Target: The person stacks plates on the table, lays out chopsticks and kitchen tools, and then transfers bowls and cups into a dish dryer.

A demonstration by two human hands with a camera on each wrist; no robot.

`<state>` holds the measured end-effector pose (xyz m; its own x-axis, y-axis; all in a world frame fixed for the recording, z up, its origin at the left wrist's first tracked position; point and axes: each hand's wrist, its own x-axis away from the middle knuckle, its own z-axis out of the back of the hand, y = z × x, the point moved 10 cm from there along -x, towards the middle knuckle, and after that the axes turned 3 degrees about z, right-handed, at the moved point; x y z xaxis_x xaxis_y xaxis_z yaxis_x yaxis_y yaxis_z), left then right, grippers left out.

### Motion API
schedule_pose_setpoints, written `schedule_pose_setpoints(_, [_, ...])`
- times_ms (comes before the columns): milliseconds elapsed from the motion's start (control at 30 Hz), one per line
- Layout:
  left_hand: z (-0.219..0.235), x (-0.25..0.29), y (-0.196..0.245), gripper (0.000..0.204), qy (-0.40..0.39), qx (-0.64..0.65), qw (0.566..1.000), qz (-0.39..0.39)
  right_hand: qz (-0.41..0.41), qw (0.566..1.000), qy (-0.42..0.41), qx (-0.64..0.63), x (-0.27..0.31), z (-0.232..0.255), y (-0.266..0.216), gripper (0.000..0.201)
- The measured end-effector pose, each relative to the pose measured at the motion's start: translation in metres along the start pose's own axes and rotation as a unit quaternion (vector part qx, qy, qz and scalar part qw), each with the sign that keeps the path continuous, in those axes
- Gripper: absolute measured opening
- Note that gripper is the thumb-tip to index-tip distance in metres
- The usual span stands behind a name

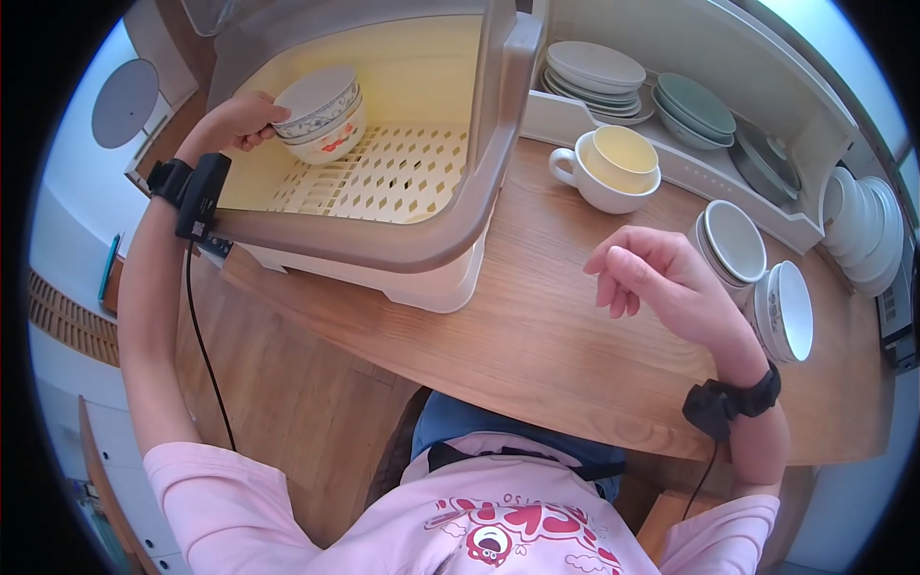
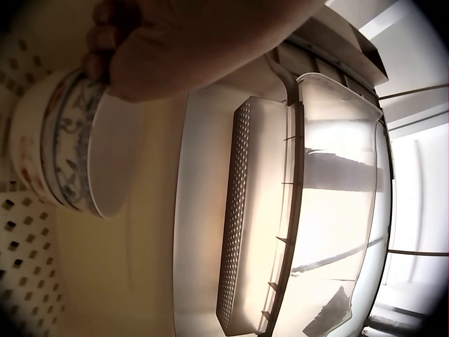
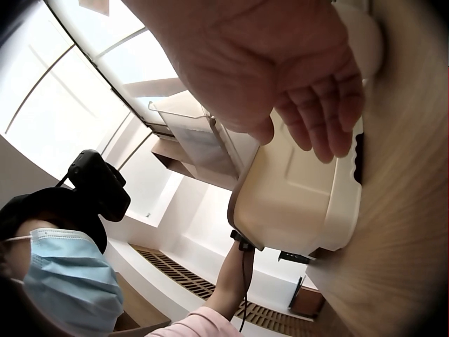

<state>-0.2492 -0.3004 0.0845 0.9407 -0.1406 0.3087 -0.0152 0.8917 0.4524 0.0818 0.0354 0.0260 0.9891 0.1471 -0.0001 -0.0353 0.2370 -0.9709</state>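
My left hand [image 1: 247, 121] reaches into the cream dish box [image 1: 450, 251] and grips the rim of a small stack of bowls, thumb over the edge and fingers curled beneath. The top bowl [image 1: 321, 113] has a blue-grey pattern; a bowl with red flowers [image 1: 337, 146] sits under it. The stack is over the slotted floor [image 1: 417, 172] of the box, near its far left wall. In the left wrist view, the patterned bowls [image 2: 76, 151] show from the side. My right hand [image 1: 661, 283] hovers over the wooden table, fingers loosely bent, holding nothing.
A white cup [image 1: 613, 196] with a yellow-lined bowl [image 1: 625, 153] inside stands right of the box. Two stacks of bowls [image 1: 738, 241] are beyond my right hand. A white rack [image 1: 661, 158] at the back holds plates and bowls; upright white plates [image 1: 867, 235] stand at far right.
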Motion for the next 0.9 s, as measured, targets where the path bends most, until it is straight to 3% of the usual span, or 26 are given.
schedule_pose_setpoints(467, [0.004, 0.0, 0.001, 0.026, 0.012, -0.037, 0.999, -0.012, -0.001, 0.999, 0.006, 0.038, 0.003, 0.003, 0.001, 0.026])
schedule_pose_setpoints(533, [-0.001, 0.003, 0.007, 0.027, 0.005, -0.039, 0.999, -0.028, 0.059, 0.972, 0.057, 0.221, 0.006, 0.023, -0.018, 0.022])
schedule_pose_setpoints(600, [0.004, 0.003, 0.002, 0.029, 0.037, 0.031, 0.999, -0.004, 0.084, 0.952, 0.101, 0.278, 0.01, 0.047, -0.034, 0.02])
schedule_pose_setpoints(667, [0.009, 0.004, 0.005, 0.029, 0.039, 0.004, 0.999, -0.021, 0.155, 0.886, 0.191, 0.392, 0.022, 0.081, -0.058, 0.02])
schedule_pose_setpoints(767, [0.024, 0.008, 0.005, 0.033, 0.077, -0.034, 0.994, -0.064, 0.111, 0.837, 0.279, 0.457, 0.038, 0.137, -0.049, 0.023])
schedule_pose_setpoints(800, [0.034, 0.012, 0.009, 0.036, 0.106, -0.046, 0.989, -0.093, 0.109, 0.836, 0.281, 0.459, 0.043, 0.151, -0.043, 0.023])
schedule_pose_setpoints(867, [0.046, 0.008, 0.003, 0.04, 0.102, -0.075, 0.988, -0.093, 0.031, 0.815, 0.264, 0.515, 0.049, 0.172, -0.024, 0.027])
schedule_pose_setpoints(900, [0.065, 0.008, 0.007, 0.04, 0.183, -0.087, 0.965, -0.169, -0.012, 0.816, 0.248, 0.522, 0.051, 0.175, -0.021, 0.032])
